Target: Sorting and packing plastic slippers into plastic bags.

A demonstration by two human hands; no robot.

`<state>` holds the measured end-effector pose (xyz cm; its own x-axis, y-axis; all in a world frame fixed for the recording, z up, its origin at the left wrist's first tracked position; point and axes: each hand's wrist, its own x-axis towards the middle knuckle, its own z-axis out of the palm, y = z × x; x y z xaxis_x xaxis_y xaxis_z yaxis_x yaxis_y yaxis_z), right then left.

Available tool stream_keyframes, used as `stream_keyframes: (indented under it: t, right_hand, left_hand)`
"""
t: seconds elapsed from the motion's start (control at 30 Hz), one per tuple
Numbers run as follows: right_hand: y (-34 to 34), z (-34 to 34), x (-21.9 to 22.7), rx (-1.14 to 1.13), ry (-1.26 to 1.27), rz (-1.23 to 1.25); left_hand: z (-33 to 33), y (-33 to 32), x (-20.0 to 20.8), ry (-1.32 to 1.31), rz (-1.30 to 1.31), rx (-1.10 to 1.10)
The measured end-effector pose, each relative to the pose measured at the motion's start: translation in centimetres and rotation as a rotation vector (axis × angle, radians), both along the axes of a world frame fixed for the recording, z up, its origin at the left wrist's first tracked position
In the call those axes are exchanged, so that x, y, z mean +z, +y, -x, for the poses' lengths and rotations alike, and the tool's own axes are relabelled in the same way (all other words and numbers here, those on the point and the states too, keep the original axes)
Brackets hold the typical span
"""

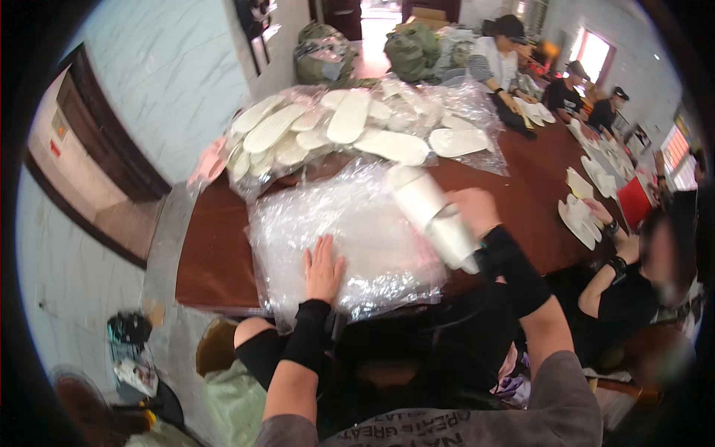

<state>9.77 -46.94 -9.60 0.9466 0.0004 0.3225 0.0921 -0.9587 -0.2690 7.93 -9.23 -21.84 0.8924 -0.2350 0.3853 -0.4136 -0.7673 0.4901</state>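
My left hand (322,270) lies flat on a stack of clear plastic bags (357,223), its fingers stretched out. Over the right part of that stack, my right hand (477,211) grips a white slipper (418,195), which is tilted and partly blurred. Whether a second slipper is held with it I cannot tell. Just beyond the bags is a heap of white slippers (348,118), lying with their soles or footbeds up on crumpled clear plastic.
The brown table (529,216) runs off to the right, where several people work with white slippers (579,222). A red object (634,203) is beside them. Stuffed green sacks (413,54) stand past the far end. A pink piece (209,161) lies at the left edge.
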Motion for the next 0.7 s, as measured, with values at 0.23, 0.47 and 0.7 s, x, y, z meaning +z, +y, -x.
stream_keyframes:
  t: [0.23, 0.47, 0.7]
  right_hand:
    - [1.2, 3.1, 6.9, -0.152, -0.340, -0.295]
    - [13.6, 8.5, -7.2, 0.449, 0.267, 0.253]
    - [11.7, 7.8, -9.7, 0.427, 0.307, 0.305]
  left_hand:
    - [-0.2, 0.2, 0.5, -0.033, 0.003, 0.038]
    - [-0.2, 0.8, -0.8, -0.024, -0.004, 0.021]
    - [1.6, 5.3, 8.1, -0.073, 0.568, -0.084]
